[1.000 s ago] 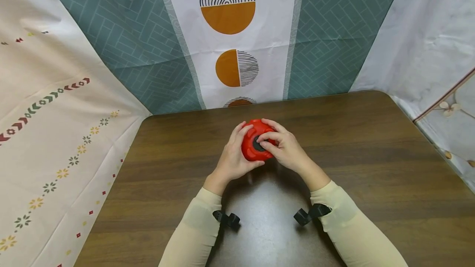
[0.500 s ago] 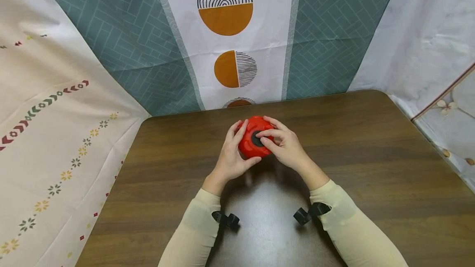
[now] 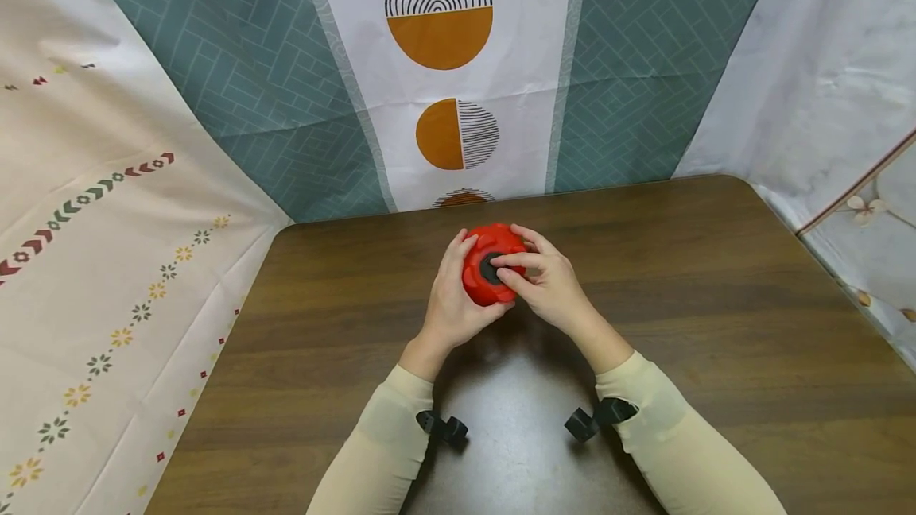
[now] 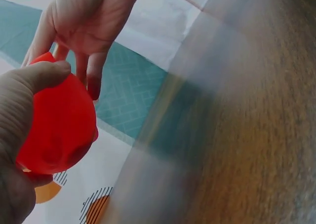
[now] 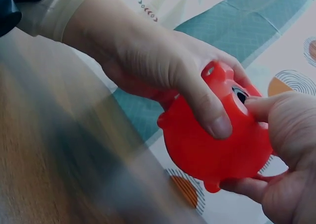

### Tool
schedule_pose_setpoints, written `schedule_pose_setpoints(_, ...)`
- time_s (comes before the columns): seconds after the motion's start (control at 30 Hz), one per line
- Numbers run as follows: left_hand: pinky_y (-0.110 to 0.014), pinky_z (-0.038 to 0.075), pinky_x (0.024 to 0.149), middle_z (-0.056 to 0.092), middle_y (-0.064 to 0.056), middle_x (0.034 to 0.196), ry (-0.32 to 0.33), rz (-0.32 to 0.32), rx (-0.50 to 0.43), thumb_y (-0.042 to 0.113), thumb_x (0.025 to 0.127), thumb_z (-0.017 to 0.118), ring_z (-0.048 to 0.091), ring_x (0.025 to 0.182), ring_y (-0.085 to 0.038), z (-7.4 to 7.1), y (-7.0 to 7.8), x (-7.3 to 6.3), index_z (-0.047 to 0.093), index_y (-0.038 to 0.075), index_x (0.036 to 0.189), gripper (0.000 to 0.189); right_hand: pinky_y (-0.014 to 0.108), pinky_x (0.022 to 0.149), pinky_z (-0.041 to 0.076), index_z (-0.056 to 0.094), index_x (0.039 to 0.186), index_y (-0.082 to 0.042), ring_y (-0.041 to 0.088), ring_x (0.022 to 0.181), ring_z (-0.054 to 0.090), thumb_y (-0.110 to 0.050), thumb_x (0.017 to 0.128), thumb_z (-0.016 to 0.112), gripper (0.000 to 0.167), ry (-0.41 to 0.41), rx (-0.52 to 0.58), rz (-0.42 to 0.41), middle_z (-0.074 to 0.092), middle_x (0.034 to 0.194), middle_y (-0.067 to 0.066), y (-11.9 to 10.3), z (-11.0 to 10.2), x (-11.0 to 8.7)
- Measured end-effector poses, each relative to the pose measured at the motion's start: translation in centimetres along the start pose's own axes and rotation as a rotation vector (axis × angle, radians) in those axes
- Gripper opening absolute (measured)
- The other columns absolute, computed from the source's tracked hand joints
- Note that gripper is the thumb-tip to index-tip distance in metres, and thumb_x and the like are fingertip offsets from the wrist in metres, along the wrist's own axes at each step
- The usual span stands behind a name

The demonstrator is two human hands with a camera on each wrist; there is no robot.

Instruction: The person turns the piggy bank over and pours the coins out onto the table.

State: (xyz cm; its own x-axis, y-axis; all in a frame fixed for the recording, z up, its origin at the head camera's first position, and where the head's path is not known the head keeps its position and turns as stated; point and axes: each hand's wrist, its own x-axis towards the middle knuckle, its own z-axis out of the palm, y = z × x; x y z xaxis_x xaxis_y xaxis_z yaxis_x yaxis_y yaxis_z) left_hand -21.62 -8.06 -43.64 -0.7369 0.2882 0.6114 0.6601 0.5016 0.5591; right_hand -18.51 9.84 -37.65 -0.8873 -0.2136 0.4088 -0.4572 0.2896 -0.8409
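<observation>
My left hand (image 3: 456,300) grips a red rounded plastic object (image 3: 495,238) from its left side, the thumb along the near edge. Smooth and bumpy-edged, it resembles a piggy bank with small knobs, as the right wrist view of the red body (image 5: 212,147) shows. In its upward face sits a black round plug (image 3: 490,270). The thumb and index finger of my right hand (image 3: 554,284) pinch at this plug, while its other fingers reach to the far right rim. In the left wrist view the red body (image 4: 64,125) is held above the table.
A brown wooden table (image 3: 343,340) lies under both forearms. Patterned cloths hang around it: a teal and white one (image 3: 633,86) behind, a cream one (image 3: 107,261) at the left and a whitish one (image 3: 823,78) at the right. Black wrist mounts (image 3: 447,429) sit on the sleeves.
The red object has shifted slightly away and turned a little in the left hand. My right thumb and index finger stay at the black plug throughout.
</observation>
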Motion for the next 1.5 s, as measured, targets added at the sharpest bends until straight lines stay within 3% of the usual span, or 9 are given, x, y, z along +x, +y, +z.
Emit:
schedule_pose_setpoints(0.17,-0.043,0.047,0.097,0.036,-0.011,0.149,-0.036,0.017,-0.033,0.024,0.065,0.088,0.041,0.133,-0.025,-0.3,0.1,-0.1,0.039,0.013,0.141,0.092,0.053,0.087,0.051,0.073,0.094,0.006,0.041,0.125,0.043,0.001,0.084,0.071,0.012,0.054,0.009,0.035,0.042,0.143,0.021,-0.3,0.3,-0.1)
schedule_pose_setpoints(0.4,-0.041,0.048,0.095,0.037,-0.009,0.148,-0.06,0.027,-0.049,0.024,0.065,0.088,0.041,0.132,-0.024,-0.4,-0.2,-0.2,0.04,0.014,0.141,0.09,0.052,0.089,0.05,0.074,0.091,0.007,0.042,0.125,0.044,0.002,0.082,0.072,0.01,0.066,0.021,0.042,0.044,0.141,0.021,-0.1,0.7,-0.1)
schedule_pose_setpoints(0.67,-0.042,0.05,0.093,0.04,-0.009,0.147,-0.082,0.069,-0.06,0.026,0.065,0.088,0.041,0.131,-0.024,-0.4,-0.4,-0.3,0.042,0.015,0.14,0.089,0.043,0.093,0.05,0.077,0.088,-0.005,0.029,0.127,0.045,-0.004,0.081,0.076,0.007,0.073,0.008,0.014,0.046,0.143,0.005,3.7,1.2,0.0)
schedule_pose_setpoints(0.9,-0.04,0.05,0.094,0.04,-0.009,0.146,-0.118,0.09,-0.089,0.025,0.064,0.089,0.043,0.131,-0.024,-0.8,-0.4,-0.5,0.042,0.012,0.14,0.09,0.049,0.098,0.045,0.078,0.087,-0.009,0.025,0.131,0.04,-0.008,0.083,0.076,0.005,0.026,-0.03,-0.08,0.048,0.142,0.005,4.0,1.0,-0.2)
schedule_pose_setpoints(1.13,-0.038,0.05,0.093,0.038,-0.006,0.148,-0.194,0.049,-0.105,0.026,0.066,0.088,0.043,0.129,-0.023,-1.1,-0.6,-0.8,0.04,0.015,0.142,0.091,0.043,0.093,0.05,0.077,0.089,-0.011,0.025,0.127,0.045,-0.006,0.083,0.075,0.008,-0.051,-0.082,-0.112,0.052,0.138,0.004,4.2,0.8,-0.3)
schedule_pose_setpoints(1.5,-0.039,0.049,0.094,0.04,-0.003,0.147,-0.271,0.052,-0.128,0.023,0.064,0.088,0.042,0.13,-0.02,-1.6,-0.5,-0.6,0.042,0.018,0.141,0.091,0.042,0.088,0.053,0.077,0.092,-0.01,0.027,0.122,0.048,-0.005,0.082,0.075,0.011,-0.132,-0.106,-0.155,0.054,0.134,0.008,4.2,0.4,-0.3)
